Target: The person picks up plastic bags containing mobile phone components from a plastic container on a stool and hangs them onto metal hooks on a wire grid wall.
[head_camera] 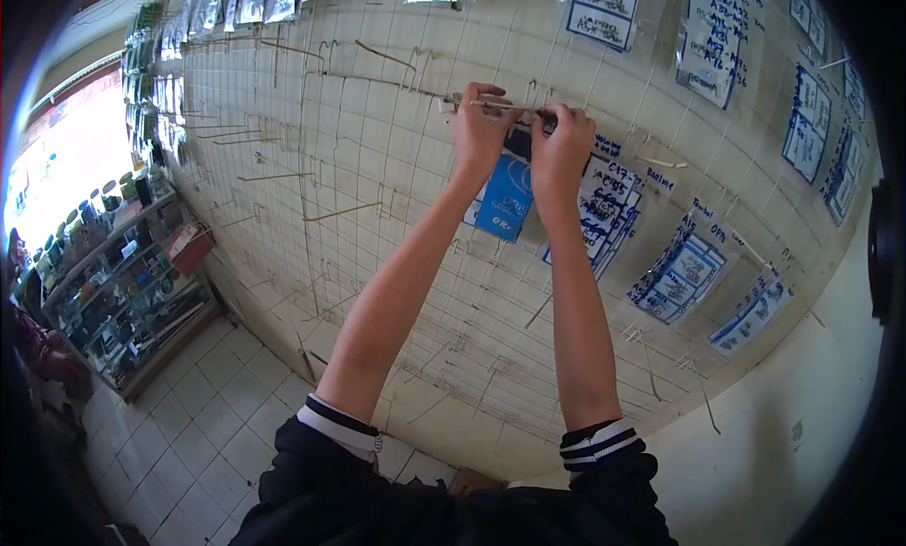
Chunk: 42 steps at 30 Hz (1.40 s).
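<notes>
Both my hands are raised to a metal display hook (pixel 488 105) on the wire grid panel (pixel 417 142). My left hand (pixel 483 132) has its fingers curled around the rod, towards the end with a small white tag (pixel 446 106). Close beside it, my right hand (pixel 564 146) has bent fingers at the hook's other end, by the top of a hanging packet. What the right fingertips grip is partly hidden. Between my wrists hangs a blue packet (pixel 504 195) with writing, below a dark piece (pixel 519 142). A white card edge (pixel 473 213) shows behind the packet.
More labelled packets (pixel 679 277) hang at the right, near handwriting on the wall. Bare hooks (pixel 343 212) stick out at the left and below. Silvery packets (pixel 248 4) hang along the top. A glass display cabinet (pixel 134 284) stands left on the tiled floor (pixel 191 433), near a partly visible person (pixel 46 358).
</notes>
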Tool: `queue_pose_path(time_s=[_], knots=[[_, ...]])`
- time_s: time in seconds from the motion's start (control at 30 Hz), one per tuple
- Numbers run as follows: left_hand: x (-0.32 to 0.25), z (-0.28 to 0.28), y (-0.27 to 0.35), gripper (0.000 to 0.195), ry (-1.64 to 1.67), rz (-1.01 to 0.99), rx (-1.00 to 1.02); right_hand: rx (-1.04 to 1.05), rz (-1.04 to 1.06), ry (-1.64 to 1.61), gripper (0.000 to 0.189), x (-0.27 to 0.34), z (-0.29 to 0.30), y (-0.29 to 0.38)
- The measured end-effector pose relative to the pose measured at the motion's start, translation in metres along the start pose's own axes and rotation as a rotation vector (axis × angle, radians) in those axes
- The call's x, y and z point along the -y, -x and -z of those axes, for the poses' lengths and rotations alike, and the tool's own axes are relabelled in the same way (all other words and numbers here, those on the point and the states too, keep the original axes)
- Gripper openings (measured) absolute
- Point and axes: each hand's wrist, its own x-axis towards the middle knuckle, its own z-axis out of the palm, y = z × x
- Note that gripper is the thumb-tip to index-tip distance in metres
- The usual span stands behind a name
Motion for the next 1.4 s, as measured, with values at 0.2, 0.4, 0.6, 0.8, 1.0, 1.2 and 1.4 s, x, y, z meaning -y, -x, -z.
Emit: queue_pose_path(time_s=[0.2,0.4,0.6,0.8,1.0,1.2,1.4], knots=[[-0.023,0.031,0.022,0.052,-0.296,-0.295,-0.148,-0.144,0.257,0.034,0.027,0.031,0.03,0.015],[-0.061,0.137,0.078,0.049,-0.227,-0.252,-0.134,0.05,0.281,-0.311,0.026,0.103,0.079,0.072],[-0.084,0.263,0.198,0.016,-0.328,0.071,-0.311,0.516,0.346,-0.766,0.017,0.193,0.076,0.194],[-0.066,0.378,0.435,0.016,-0.761,0.548,-0.794,1.167,0.529,-1.027,0.009,0.243,0.056,0.397],[-0.091,0.36,0.706,0.014,-1.06,0.934,-1.524,1.665,0.94,-0.934,0.016,0.193,0.023,0.586],[-0.11,0.288,0.792,0.013,-1.122,1.07,-1.912,1.839,1.229,-0.783,0.018,0.188,-0.003,0.663],[-0.04,0.323,0.842,0.013,-1.042,1.076,-1.929,1.964,1.135,-0.77,0.018,0.259,0.002,0.738]])
